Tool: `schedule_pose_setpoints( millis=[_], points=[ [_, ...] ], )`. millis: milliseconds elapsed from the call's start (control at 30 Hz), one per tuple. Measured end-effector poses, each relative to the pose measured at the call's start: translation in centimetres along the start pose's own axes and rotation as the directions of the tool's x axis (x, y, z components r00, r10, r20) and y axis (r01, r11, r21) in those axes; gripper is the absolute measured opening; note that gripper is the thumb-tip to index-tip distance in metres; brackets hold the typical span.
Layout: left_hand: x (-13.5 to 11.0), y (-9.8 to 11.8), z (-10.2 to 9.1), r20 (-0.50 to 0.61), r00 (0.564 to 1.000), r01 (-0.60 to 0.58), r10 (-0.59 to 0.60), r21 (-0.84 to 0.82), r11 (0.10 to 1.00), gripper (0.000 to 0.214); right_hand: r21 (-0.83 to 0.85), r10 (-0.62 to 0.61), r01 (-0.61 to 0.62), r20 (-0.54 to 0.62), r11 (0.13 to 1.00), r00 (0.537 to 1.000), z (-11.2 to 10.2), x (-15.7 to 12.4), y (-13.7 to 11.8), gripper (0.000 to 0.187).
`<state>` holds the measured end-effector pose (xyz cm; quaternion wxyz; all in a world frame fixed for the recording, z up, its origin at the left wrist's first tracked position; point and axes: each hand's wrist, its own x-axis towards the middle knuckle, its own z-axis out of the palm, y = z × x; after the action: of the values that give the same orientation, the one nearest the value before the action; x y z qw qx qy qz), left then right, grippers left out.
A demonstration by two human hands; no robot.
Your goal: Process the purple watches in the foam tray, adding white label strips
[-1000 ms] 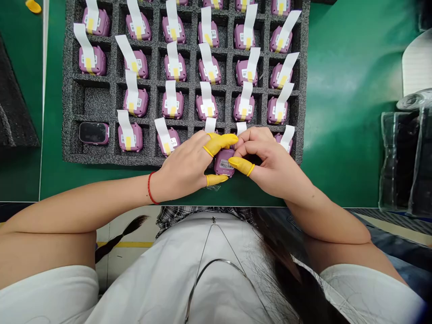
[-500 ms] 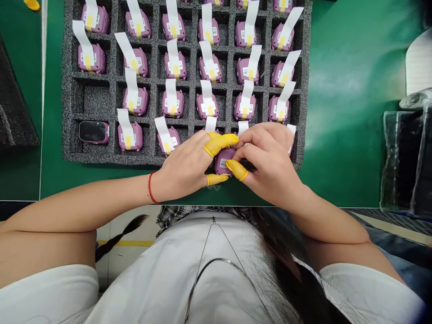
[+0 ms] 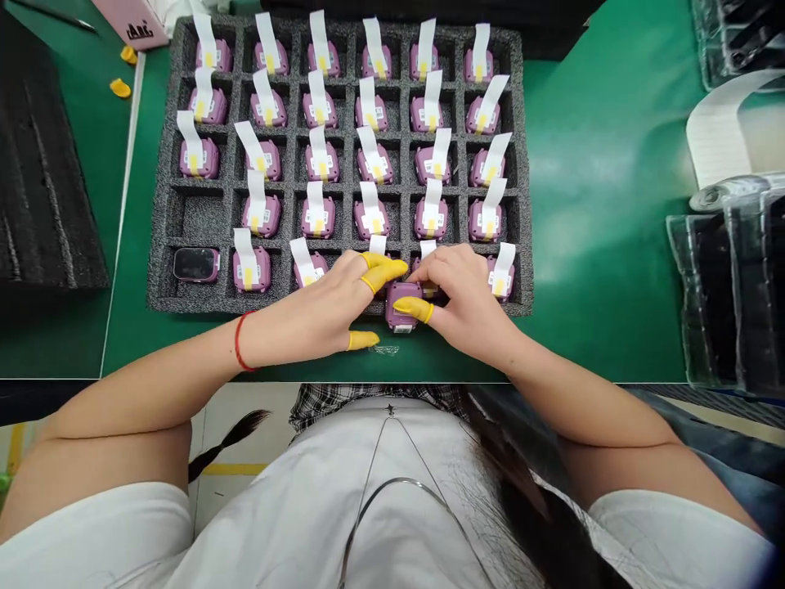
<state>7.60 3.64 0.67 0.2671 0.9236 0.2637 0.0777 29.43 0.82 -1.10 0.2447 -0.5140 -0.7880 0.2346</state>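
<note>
A purple smartwatch body [image 3: 402, 317] is pinched in my right hand [image 3: 463, 294] over the front edge of the foam tray [image 3: 196, 219]. The yellow-cotted thumb of that hand lies across its back, and a small white label shows at its lower edge. My left hand [image 3: 334, 307] is just left of the watch, with thumb and yellow-cotted forefinger spread apart. That thumb stands clear of the watch; whether the forefinger touches its top edge I cannot tell. Behind the hands, several purple watches with white paper strips sit in the tray, partly covered by my fingers.
One watch [image 3: 196, 264] lies screen up in the front left compartment. Black foam [image 3: 49, 164] stands at the left, near loose yellow finger cots [image 3: 121, 87] and a pink box [image 3: 132, 20]. A paper roll [image 3: 715, 192] and clear plastic trays [image 3: 705, 311] are on the right.
My left thumb has come away from the watch, and the left hand has opened wider. My right hand still grips the watch, whose lower label now shows. The view takes in more of the table.
</note>
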Motion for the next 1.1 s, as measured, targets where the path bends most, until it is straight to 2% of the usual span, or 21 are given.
schedule_pose_setpoints(
  millis=[67,167,267,367,467,500,567,667,733,767,867,967,1033,1100],
  points=[
    [0.2,0.1,0.0,0.006,1.000,0.030,-0.031,0.031,0.999,0.067,0.035,0.010,-0.009,-0.025,0.999,1.000,0.1,0.1,0.1,0.030],
    [0.8,0.6,1.1,-0.107,0.989,0.114,-0.105,0.080,0.990,0.059,0.080,0.031,-0.028,-0.043,0.996,0.999,0.0,0.3,0.4,0.024],
    [1.3,1.5,2.2,-0.209,0.964,0.176,-0.166,0.029,0.984,0.055,0.195,0.055,-0.043,-0.055,0.980,0.997,-0.5,0.3,0.5,0.021],
    [1.5,2.1,2.4,-0.261,0.944,0.161,-0.202,-0.171,0.972,0.041,0.359,0.135,-0.096,-0.084,0.929,0.987,-1.2,0.1,0.5,0.020],
    [1.4,1.5,1.2,-0.297,0.913,0.108,-0.278,-0.483,0.869,0.025,0.463,0.286,-0.204,-0.112,0.862,0.952,-1.6,0.0,0.5,0.012],
    [1.0,0.9,0.4,-0.308,0.893,0.107,-0.327,-0.561,0.821,0.024,0.475,0.307,-0.222,-0.109,0.851,0.945,-1.6,0.0,0.6,0.012],
    [-0.3,-1.0,-1.9,-0.339,0.820,0.196,-0.461,-0.591,0.783,0.028,0.487,0.332,-0.247,-0.095,0.838,0.939,-1.7,0.1,0.6,0.013],
    [-3.6,-5.1,-5.7,-0.432,0.641,0.503,-0.635,-0.388,0.772,0.034,0.496,0.349,-0.266,-0.081,0.827,0.934,-1.7,0.1,0.6,0.014],
    [-6.1,-7.9,-7.6,-0.461,0.565,0.618,-0.684,-0.313,0.721,0.037,0.500,0.343,-0.265,-0.069,0.825,0.937,-1.6,0.0,0.6,0.015],
    [-7.2,-9.0,-8.2,-0.455,0.549,0.666,-0.701,-0.270,0.696,0.038,0.502,0.335,-0.263,-0.057,0.824,0.940,-1.6,0.0,0.6,0.015],
    [-9.3,-10.4,-9.0,-0.412,0.560,0.743,-0.719,-0.133,0.656,0.033,0.499,0.307,-0.262,-0.010,0.826,0.952,-1.3,-0.1,0.9,0.015],
    [-10.3,-9.0,-9.1,-0.423,0.592,0.753,-0.686,-0.012,0.658,0.037,0.469,0.286,-0.250,-0.006,0.847,0.958,-1.1,0.0,1.2,0.015],
    [-10.8,-7.5,-9.0,-0.357,0.682,0.711,-0.638,0.121,0.692,0.040,0.445,0.274,-0.236,-0.021,0.864,0.961,-1.1,0.0,1.3,0.015],
    [-11.2,-6.2,-8.6,-0.225,0.766,0.643,-0.602,0.290,0.709,0.045,0.432,0.269,-0.229,-0.034,0.872,0.962,-1.1,0.1,1.2,0.015]
  ],
)
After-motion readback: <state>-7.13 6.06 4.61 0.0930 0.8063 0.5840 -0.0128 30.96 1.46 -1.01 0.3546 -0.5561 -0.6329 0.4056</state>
